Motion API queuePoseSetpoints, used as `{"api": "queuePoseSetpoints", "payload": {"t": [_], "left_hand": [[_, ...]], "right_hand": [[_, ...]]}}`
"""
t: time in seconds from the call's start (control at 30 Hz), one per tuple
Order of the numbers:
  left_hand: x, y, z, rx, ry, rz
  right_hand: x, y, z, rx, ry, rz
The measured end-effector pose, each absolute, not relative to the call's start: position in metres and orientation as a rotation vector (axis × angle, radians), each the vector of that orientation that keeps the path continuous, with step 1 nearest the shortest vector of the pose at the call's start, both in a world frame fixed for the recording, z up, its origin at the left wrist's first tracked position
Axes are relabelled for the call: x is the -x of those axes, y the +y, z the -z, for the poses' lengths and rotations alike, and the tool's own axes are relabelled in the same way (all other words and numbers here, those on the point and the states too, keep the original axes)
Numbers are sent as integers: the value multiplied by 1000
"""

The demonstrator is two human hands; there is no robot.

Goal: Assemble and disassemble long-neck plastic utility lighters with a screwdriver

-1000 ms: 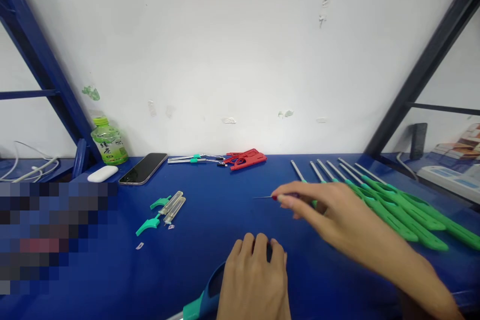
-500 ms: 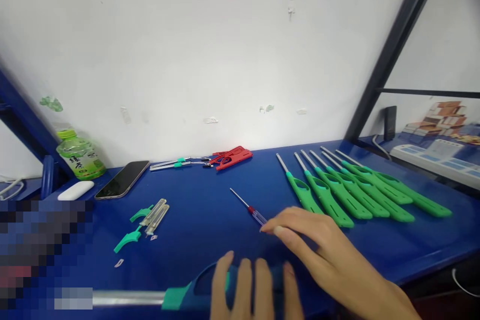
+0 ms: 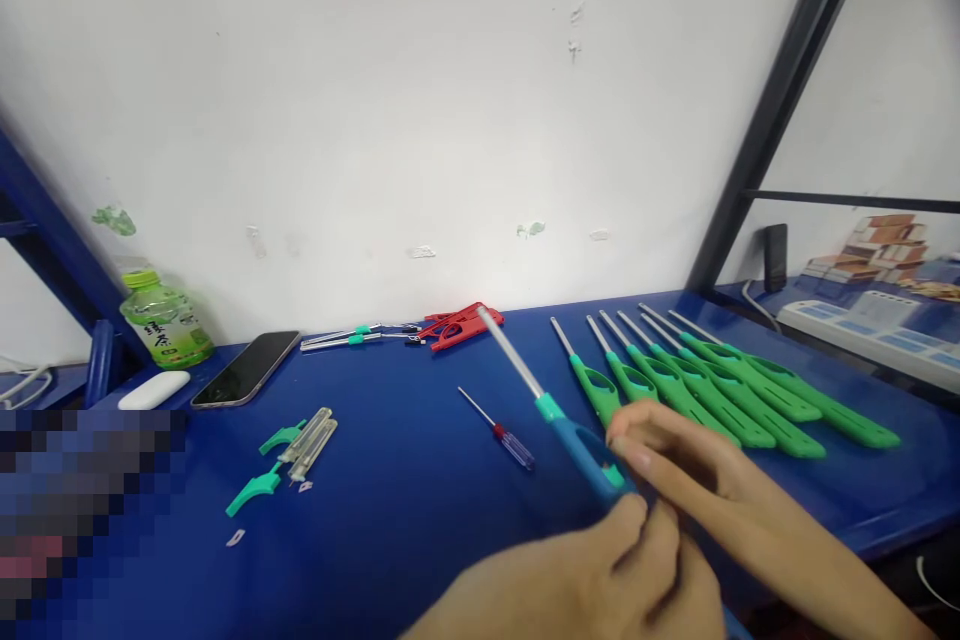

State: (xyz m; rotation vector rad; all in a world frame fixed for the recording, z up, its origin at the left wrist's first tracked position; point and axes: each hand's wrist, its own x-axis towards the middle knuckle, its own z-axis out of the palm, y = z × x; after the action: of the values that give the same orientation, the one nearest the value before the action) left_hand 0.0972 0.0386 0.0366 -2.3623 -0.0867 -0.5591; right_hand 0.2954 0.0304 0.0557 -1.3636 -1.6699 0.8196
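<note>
A blue lighter [image 3: 581, 450] with a long metal tube and a teal collar points up and to the left above the table. My left hand [image 3: 600, 575] is closed around its handle. Just beyond, my right hand [image 3: 675, 455] has thumb and index finger pinched together beside the loop of the handle; whether they grip it is hidden. On the table lies a small screwdriver [image 3: 514, 445] with a clear handle and red collar. Several green lighters [image 3: 697, 390] rest in a row to the right.
Teal triggers [image 3: 255, 492] and clear tanks [image 3: 311, 445] lie at the left. Red casings [image 3: 461, 328] and metal tubes [image 3: 337, 340] are by the wall. A phone [image 3: 247, 370], white case [image 3: 154, 390] and green bottle [image 3: 166, 325] stand far left.
The blue lighter has been lifted and turned from lying flat at the front to pointing up-left. My left hand has closed around it. My right hand has moved right, away from the screwdriver.
</note>
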Motion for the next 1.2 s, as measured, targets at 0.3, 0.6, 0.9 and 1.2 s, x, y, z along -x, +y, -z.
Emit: {"api": "queuePoseSetpoints", "payload": {"t": [0.3, 0.6, 0.9, 1.2], "left_hand": [[-104, 107, -21, 2474, -45, 585], [-104, 106, -37, 2570, -196, 468], [-16, 86, -52, 2550, -602, 538], [103, 46, -32, 2441, -1003, 913]], "right_hand": [[-328, 32, -46, 1595, -1714, -98], [-285, 86, -106, 1368, -2478, 323], [-229, 258, -94, 1300, -2932, 505], [-229, 303, -84, 1293, -3085, 478]]}}
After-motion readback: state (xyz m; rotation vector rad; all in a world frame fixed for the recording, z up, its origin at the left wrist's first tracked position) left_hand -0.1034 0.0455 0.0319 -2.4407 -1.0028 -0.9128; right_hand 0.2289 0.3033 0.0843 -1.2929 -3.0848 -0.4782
